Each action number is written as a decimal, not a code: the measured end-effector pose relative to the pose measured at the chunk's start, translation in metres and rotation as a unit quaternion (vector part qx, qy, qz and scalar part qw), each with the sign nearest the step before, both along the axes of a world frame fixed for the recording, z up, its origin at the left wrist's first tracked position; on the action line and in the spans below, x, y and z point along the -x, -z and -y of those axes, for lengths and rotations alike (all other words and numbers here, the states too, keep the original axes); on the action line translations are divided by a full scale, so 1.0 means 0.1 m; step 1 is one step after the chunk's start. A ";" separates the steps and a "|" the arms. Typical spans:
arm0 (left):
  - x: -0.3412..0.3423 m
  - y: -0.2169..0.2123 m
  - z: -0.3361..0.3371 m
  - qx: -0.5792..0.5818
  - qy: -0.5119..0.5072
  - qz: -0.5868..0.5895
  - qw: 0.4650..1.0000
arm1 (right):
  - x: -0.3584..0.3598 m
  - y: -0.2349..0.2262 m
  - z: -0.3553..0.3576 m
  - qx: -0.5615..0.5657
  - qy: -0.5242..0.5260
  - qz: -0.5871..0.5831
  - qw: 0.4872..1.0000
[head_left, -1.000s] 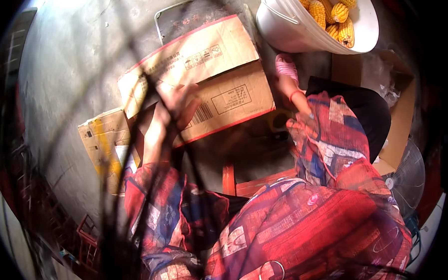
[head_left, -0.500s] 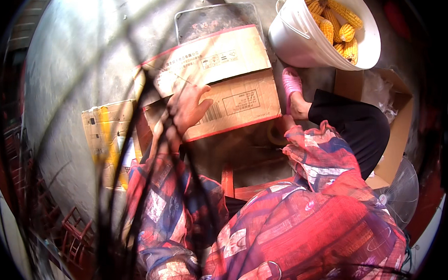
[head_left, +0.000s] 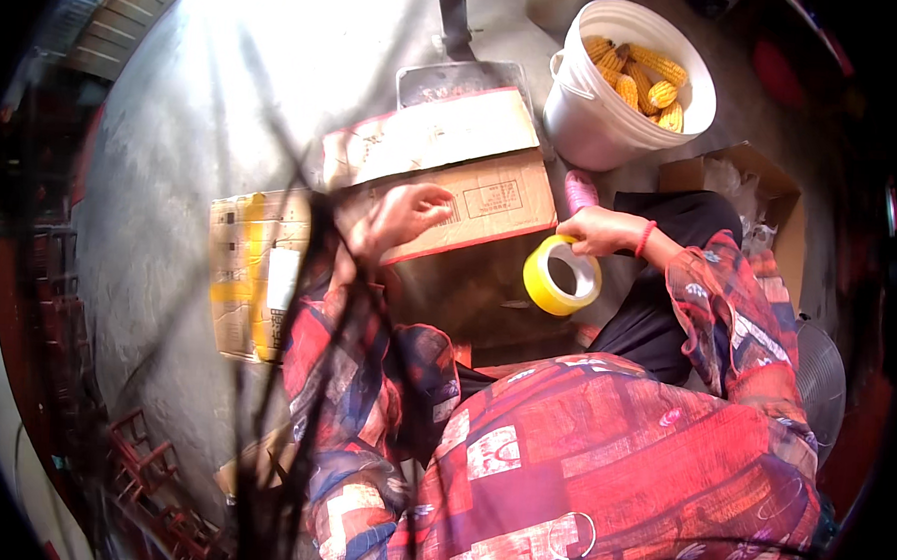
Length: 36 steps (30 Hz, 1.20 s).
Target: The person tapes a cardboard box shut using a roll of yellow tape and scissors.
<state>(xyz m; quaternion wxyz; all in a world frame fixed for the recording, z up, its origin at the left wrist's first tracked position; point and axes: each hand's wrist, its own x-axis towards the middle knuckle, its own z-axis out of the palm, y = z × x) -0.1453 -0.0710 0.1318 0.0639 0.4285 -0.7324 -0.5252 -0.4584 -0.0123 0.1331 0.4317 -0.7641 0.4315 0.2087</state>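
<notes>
A cardboard box (head_left: 518, 188) with red-edged flaps lies before me, its far flap (head_left: 445, 130) and near flap parted by a dark gap. Over the left part of the near flap is my left hand (head_left: 401, 221), fingers loosely bent and somewhat apart, with nothing visible in them. Strands of hair partly cover its wrist; whether it touches the cardboard I cannot tell. My right hand (head_left: 608, 233), a red band at its wrist, grips the upper rim of a roll of yellow tape (head_left: 541, 276). The roll hangs just off the box's near right corner.
Beyond the box on the right stands a white bucket (head_left: 586, 121) of corn cobs (head_left: 637, 83). A taped carton (head_left: 234, 271) lies to the left. Another open carton (head_left: 787, 210) holds clear plastic at the right, near a fan (head_left: 819, 386). A dark metal-framed seat (head_left: 462, 80) stands behind the box.
My right hand has come up from beside my leg with the yellow tape roll now in sight. My left hand's fingers, spread before, are more bent. The view has shifted.
</notes>
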 end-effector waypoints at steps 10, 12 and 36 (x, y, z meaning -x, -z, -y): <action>0.40 -0.30 -0.37 -0.286 -0.091 -0.384 0.873 | -0.20 -0.36 0.31 -0.062 0.379 0.400 0.832; 0.38 -0.15 -0.45 -0.265 -0.139 -0.387 0.872 | -0.33 -0.33 0.33 -0.067 0.385 0.360 0.847; 0.10 -0.27 -0.28 -0.285 -0.304 -0.521 0.745 | -0.99 -0.40 0.85 0.118 0.278 0.438 0.847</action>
